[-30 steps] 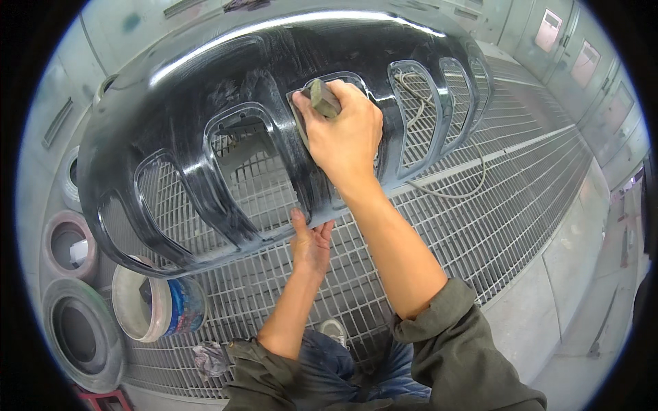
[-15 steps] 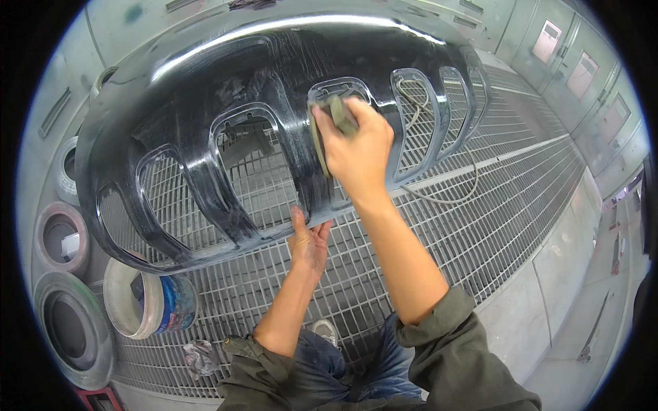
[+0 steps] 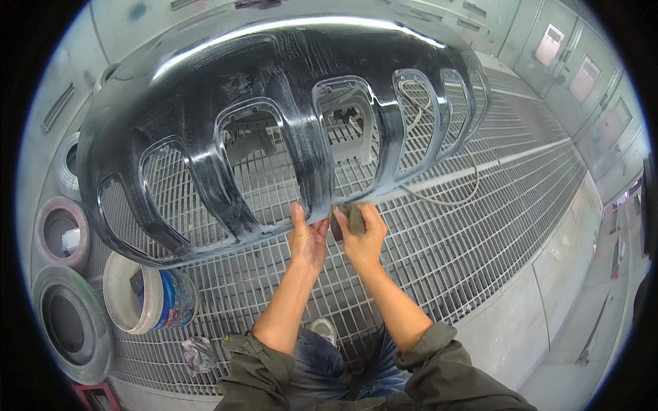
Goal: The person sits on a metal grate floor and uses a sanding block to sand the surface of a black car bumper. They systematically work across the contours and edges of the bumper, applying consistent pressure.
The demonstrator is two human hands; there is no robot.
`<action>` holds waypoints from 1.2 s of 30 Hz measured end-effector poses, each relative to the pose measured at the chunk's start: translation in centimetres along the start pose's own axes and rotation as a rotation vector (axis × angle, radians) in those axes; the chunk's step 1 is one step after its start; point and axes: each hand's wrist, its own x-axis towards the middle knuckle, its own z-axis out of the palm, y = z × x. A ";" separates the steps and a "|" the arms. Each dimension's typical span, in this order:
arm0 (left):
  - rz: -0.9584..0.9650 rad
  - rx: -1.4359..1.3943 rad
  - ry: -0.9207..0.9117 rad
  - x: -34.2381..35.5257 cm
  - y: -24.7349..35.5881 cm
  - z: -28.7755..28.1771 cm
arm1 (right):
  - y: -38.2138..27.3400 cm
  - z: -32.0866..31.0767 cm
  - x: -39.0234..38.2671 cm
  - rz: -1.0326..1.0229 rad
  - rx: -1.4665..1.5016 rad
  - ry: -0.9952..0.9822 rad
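A large black car grille panel (image 3: 199,89) with several tall slots spans the upper part of the view. Its surface has dull, whitish, wet-looking streaks. My left hand (image 3: 306,246) grips the panel's lower edge near the middle, thumb up on the front face and fingers partly hidden beneath it. Just to its right, my right hand (image 3: 367,243) holds a folded grey-green abrasive pad (image 3: 354,216) between thumb and fingers. The pad is at the lower edge, below the bar between two slots; whether it touches the panel I cannot tell.
Steel grating (image 3: 425,260) forms the floor. At lower left stands a bucket (image 3: 168,301) with a blue label, beside round wheel-like parts (image 3: 96,322) along the wall. A crumpled wrapper (image 3: 199,356) lies near my feet. A thin hose (image 3: 452,203) loops behind the panel.
My right hand has come down with the pad from the bar beside a middle slot to the panel's lower edge. My left hand keeps its hold.
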 end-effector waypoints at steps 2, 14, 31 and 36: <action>0.006 0.008 -0.031 0.0 0.4 0.2 | -0.3 -0.8 0.0 0.052 0.052 -0.027; -0.061 0.032 -0.057 1.2 -1.3 -2.4 | 0.4 1.1 1.5 -0.450 -0.138 -0.034; 0.056 0.139 -0.108 0.4 -0.6 -1.2 | -4.3 1.8 3.6 -0.007 0.115 0.081; -0.047 0.066 -0.113 1.1 -0.6 -2.0 | -0.9 1.1 0.6 -0.007 0.053 0.043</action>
